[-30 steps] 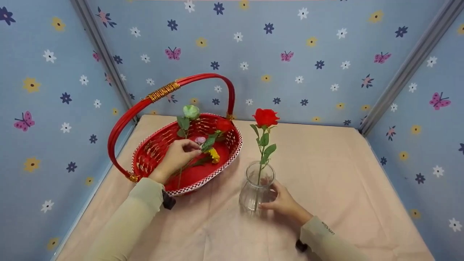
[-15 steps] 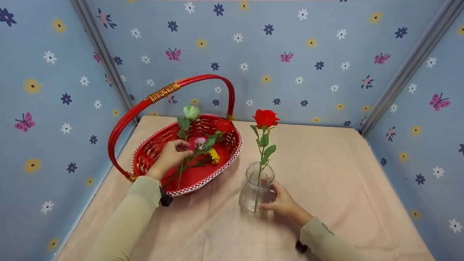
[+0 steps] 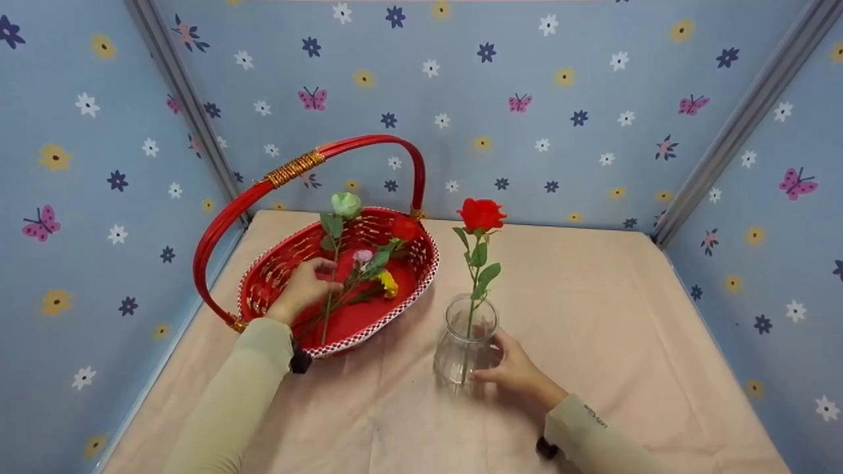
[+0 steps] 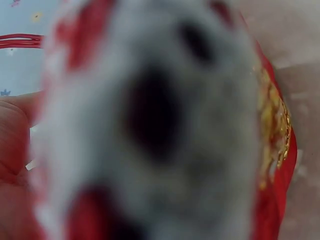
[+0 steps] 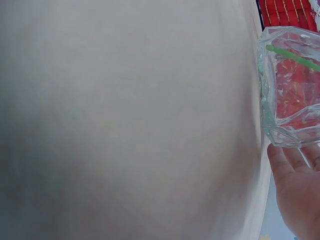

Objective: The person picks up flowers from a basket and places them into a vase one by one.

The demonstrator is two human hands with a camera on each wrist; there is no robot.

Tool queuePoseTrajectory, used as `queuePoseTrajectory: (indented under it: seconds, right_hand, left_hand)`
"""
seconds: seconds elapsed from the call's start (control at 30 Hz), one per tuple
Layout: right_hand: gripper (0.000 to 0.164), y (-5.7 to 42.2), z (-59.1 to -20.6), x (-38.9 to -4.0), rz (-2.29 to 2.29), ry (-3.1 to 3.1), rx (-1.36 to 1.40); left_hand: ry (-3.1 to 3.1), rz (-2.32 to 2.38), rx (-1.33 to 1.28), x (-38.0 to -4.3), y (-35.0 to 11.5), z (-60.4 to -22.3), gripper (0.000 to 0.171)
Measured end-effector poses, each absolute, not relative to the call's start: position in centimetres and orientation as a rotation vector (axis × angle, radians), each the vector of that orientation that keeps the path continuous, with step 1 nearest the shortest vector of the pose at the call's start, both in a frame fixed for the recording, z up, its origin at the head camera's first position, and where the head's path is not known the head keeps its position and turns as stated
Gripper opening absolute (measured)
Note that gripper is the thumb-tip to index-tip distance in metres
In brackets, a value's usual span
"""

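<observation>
My left hand (image 3: 303,288) is inside the red basket (image 3: 402,313), thumb and fingers apart around the stem of a pale green-white rose (image 3: 346,205). Beside it in the basket lie a red rose (image 3: 406,229), a small pink flower (image 3: 362,257) and a yellow flower (image 3: 387,284), their stems crossing toward the near left. My right hand (image 3: 517,372) holds the clear glass vase (image 3: 454,355) from the right side. One red rose (image 3: 481,214) stands upright in that vase. The basket rim blurs most of the left wrist view; in the right wrist view, fingers (image 5: 281,162) touch the glass.
The basket's tall red handle (image 3: 227,230), wrapped with gold cord, arches over the left arm. A pale pink cloth (image 3: 593,296) covers the table. Blue flowered walls (image 3: 474,85) enclose the back and both sides.
My left hand has drawn back to the left within the basket, away from the pink and yellow flowers. The right hand, the vase and its rose have stayed in place.
</observation>
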State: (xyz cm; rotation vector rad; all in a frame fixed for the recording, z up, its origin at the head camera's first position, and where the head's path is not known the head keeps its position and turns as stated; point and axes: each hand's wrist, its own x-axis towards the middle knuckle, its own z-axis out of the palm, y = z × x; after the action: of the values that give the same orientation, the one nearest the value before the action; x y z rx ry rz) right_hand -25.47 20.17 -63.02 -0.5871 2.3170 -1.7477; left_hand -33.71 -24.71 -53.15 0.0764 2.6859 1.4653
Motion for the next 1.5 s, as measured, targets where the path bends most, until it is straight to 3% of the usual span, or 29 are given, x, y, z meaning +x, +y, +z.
queuePoseTrajectory:
  seconds: [0.7, 1.5]
  right_hand:
    - [0.097, 20.2, -62.7, -25.3, -1.698, 2.357, -0.519]
    - [0.092, 20.1, -62.5, -25.2, -1.734, 2.3, -0.489]
  left_hand:
    - [2.615, 1.492, 0.072, -33.8, -24.6, -54.6, 0.06]
    - [2.564, 1.442, 0.063, -33.6, -24.2, -54.9, 0.045]
